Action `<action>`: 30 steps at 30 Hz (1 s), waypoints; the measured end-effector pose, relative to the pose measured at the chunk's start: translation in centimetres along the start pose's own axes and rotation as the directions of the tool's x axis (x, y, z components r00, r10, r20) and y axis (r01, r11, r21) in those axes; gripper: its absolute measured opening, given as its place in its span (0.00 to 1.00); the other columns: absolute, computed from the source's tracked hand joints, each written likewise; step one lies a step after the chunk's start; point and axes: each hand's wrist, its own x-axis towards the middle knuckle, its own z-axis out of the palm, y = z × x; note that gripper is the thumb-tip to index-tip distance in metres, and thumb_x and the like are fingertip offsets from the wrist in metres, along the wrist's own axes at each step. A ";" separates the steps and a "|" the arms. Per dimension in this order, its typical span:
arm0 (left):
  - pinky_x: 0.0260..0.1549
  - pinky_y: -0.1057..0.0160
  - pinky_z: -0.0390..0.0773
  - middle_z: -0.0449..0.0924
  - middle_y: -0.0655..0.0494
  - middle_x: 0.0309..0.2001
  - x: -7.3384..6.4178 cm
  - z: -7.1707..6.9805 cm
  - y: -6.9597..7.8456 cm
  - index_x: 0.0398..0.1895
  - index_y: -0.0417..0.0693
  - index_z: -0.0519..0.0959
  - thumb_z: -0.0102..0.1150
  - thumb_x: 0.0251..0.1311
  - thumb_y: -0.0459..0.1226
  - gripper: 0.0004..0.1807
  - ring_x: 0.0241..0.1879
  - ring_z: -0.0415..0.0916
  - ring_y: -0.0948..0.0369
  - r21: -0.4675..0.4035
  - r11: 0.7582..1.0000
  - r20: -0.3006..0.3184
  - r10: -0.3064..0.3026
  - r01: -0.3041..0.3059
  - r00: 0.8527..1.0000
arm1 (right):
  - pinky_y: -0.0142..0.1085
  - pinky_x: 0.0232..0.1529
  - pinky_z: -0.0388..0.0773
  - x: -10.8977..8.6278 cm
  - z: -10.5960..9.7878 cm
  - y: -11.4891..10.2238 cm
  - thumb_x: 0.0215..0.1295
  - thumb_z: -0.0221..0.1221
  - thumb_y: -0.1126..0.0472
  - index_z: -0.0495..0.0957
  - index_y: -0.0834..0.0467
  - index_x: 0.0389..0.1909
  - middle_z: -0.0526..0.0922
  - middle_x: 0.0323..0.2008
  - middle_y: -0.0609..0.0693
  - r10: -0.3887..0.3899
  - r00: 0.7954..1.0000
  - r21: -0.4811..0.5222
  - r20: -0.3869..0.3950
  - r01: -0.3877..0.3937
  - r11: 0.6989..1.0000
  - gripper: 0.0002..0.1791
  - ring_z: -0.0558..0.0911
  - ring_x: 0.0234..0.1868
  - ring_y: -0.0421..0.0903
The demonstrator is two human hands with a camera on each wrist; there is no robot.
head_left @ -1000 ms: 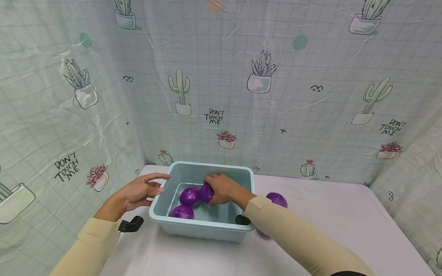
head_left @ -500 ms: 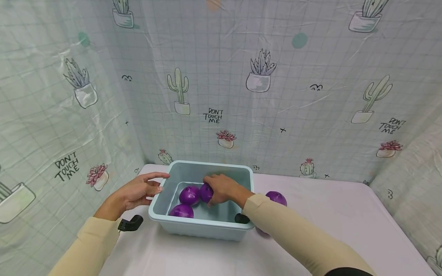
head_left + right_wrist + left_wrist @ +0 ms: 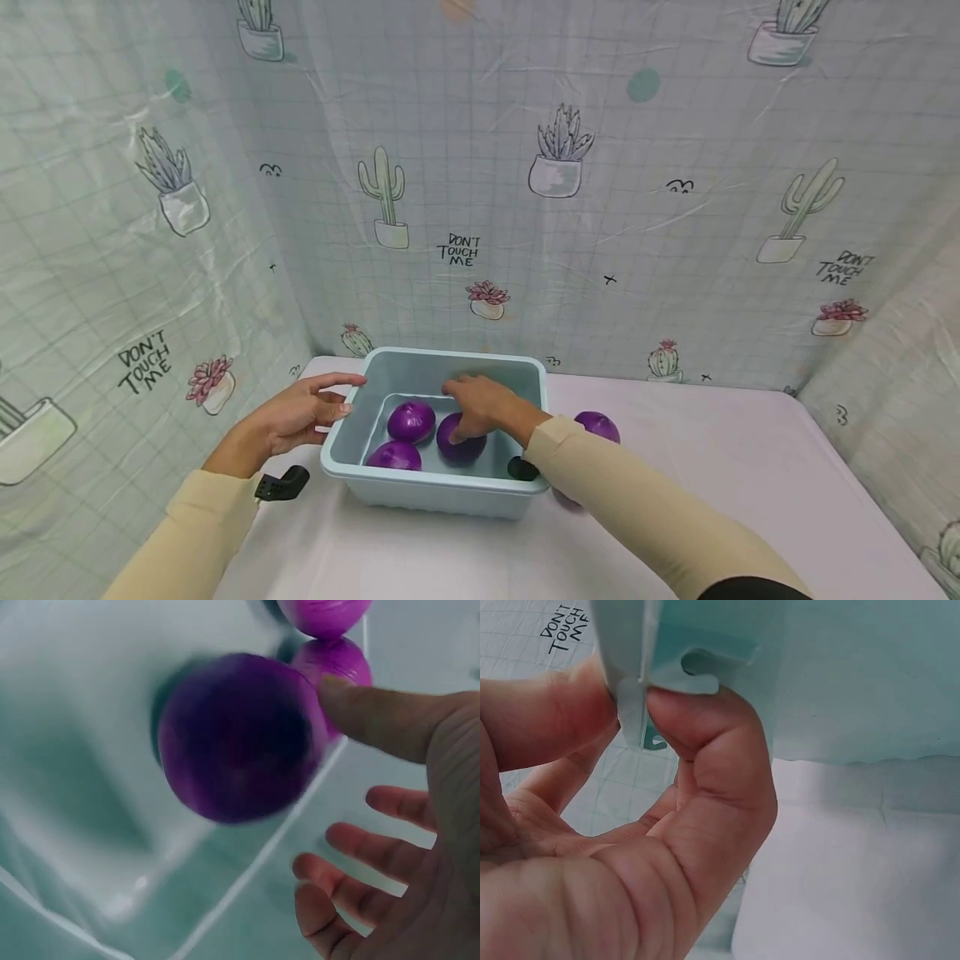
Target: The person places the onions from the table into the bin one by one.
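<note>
My left hand (image 3: 296,417) grips the left rim of a pale blue plastic bin (image 3: 442,492); the left wrist view shows the thumb and a bent finger (image 3: 727,780) on either side of the lip. Inside the bin, my right hand (image 3: 483,408) is over a shiny purple onion (image 3: 461,446). Its fingers are parted and hold nothing; in the right wrist view the onion (image 3: 240,742) lies apart from the fingertips. Two more purple onions, one at the middle (image 3: 411,422) and one nearer the front (image 3: 395,456), sit to its left in the bin.
Right of the bin, a purple onion (image 3: 597,426) stands on the white-covered table (image 3: 675,467). Another (image 3: 567,500) is mostly hidden by my right sleeve (image 3: 637,500). A cactus-print curtain (image 3: 600,250) closes off the back and sides.
My right hand has let go of the onion it held, and that onion now lies a little to the right, apart from the others. The left hand keeps its place on the rim.
</note>
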 end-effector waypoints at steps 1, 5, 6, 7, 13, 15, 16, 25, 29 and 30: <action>0.47 0.51 0.88 0.77 0.49 0.50 0.0 0.0 0.0 0.78 0.46 0.65 0.61 0.70 0.34 0.34 0.45 0.83 0.55 0.004 1.000 -0.002 -0.001 0.001 1.000 | 0.49 0.69 0.76 -0.1 -0.3 0.0 0.60 0.73 0.45 0.71 0.50 0.72 0.78 0.66 0.52 -0.009 1.000 -0.004 -0.002 0.009 1.000 0.40 0.77 0.68 0.54; 0.47 0.51 0.88 0.78 0.48 0.51 -0.2 0.0 -0.4 0.78 0.46 0.64 0.61 0.71 0.34 0.34 0.46 0.84 0.55 0.007 1.000 -0.004 -0.003 0.003 1.000 | 0.48 0.70 0.76 -0.9 -2.2 -0.1 0.61 0.73 0.47 0.71 0.53 0.72 0.79 0.66 0.54 -0.048 0.999 0.014 -0.006 0.048 0.999 0.40 0.78 0.67 0.53; 0.47 0.50 0.88 0.78 0.48 0.51 -0.2 0.0 -0.5 0.78 0.46 0.64 0.61 0.71 0.34 0.34 0.46 0.84 0.55 0.006 1.000 -0.006 -0.003 0.003 1.000 | 0.48 0.70 0.76 -1.2 -2.7 -0.1 0.61 0.73 0.47 0.71 0.53 0.73 0.79 0.67 0.54 -0.050 0.999 0.025 -0.008 0.050 0.998 0.40 0.78 0.68 0.53; 0.48 0.50 0.88 0.79 0.48 0.52 -0.3 -0.1 -0.6 0.79 0.46 0.64 0.61 0.71 0.34 0.34 0.46 0.84 0.55 0.005 1.000 -0.006 -0.001 0.001 1.000 | 0.48 0.70 0.75 -1.5 -3.3 0.0 0.61 0.73 0.48 0.71 0.54 0.73 0.79 0.67 0.54 -0.054 0.998 0.037 -0.010 0.055 0.998 0.40 0.78 0.68 0.53; 0.48 0.50 0.88 0.79 0.49 0.54 -0.4 -0.7 -1.1 0.78 0.48 0.65 0.62 0.71 0.36 0.34 0.47 0.83 0.56 0.006 1.000 0.000 0.008 -0.008 1.000 | 0.52 0.69 0.75 -4.6 -6.0 1.3 0.63 0.72 0.50 0.73 0.53 0.70 0.80 0.67 0.56 -0.069 0.995 0.129 -0.076 0.078 0.989 0.36 0.78 0.69 0.54; 0.48 0.50 0.88 0.79 0.49 0.55 -0.4 -0.9 -1.0 0.78 0.48 0.65 0.62 0.71 0.36 0.34 0.47 0.83 0.56 0.010 1.000 0.001 0.008 -0.008 1.000 | 0.54 0.68 0.75 -6.0 -6.3 1.9 0.63 0.71 0.51 0.73 0.54 0.70 0.80 0.67 0.56 -0.066 0.991 0.159 -0.119 0.085 0.984 0.35 0.79 0.68 0.55; 0.48 0.50 0.88 0.79 0.49 0.55 -0.5 -1.0 -1.0 0.78 0.48 0.65 0.62 0.71 0.36 0.34 0.47 0.84 0.56 0.009 1.000 0.002 0.006 -0.006 1.000 | 0.55 0.68 0.75 -6.8 -6.4 2.2 0.63 0.71 0.51 0.73 0.54 0.70 0.80 0.66 0.57 -0.054 0.989 0.182 -0.140 0.079 0.980 0.35 0.79 0.68 0.56; 0.47 0.50 0.88 0.77 0.47 0.56 -0.4 -0.7 -0.5 0.78 0.48 0.65 0.61 0.71 0.35 0.34 0.47 0.83 0.56 0.017 1.000 0.003 0.008 -0.008 1.000 | 0.45 0.48 0.83 -14.3 -3.7 6.1 0.61 0.73 0.54 0.77 0.55 0.64 0.83 0.59 0.54 0.074 0.932 0.280 -0.355 0.030 0.960 0.31 0.83 0.54 0.53; 0.48 0.50 0.88 0.76 0.45 0.58 -0.2 -0.3 -0.5 0.78 0.48 0.65 0.61 0.71 0.35 0.33 0.46 0.84 0.55 0.022 1.000 0.012 0.010 -0.010 1.000 | 0.50 0.51 0.85 -16.7 -0.5 8.4 0.59 0.74 0.55 0.79 0.56 0.62 0.85 0.57 0.54 0.142 0.905 0.293 -0.402 -0.020 0.956 0.30 0.84 0.54 0.54; 0.48 0.50 0.88 0.76 0.45 0.58 -0.1 -0.2 -0.5 0.78 0.48 0.65 0.61 0.71 0.35 0.33 0.46 0.85 0.55 0.024 1.000 0.017 0.012 -0.012 1.000 | 0.52 0.53 0.84 -17.1 0.4 8.9 0.58 0.75 0.55 0.79 0.56 0.61 0.85 0.56 0.54 0.161 0.899 0.288 -0.407 -0.040 0.957 0.30 0.85 0.55 0.55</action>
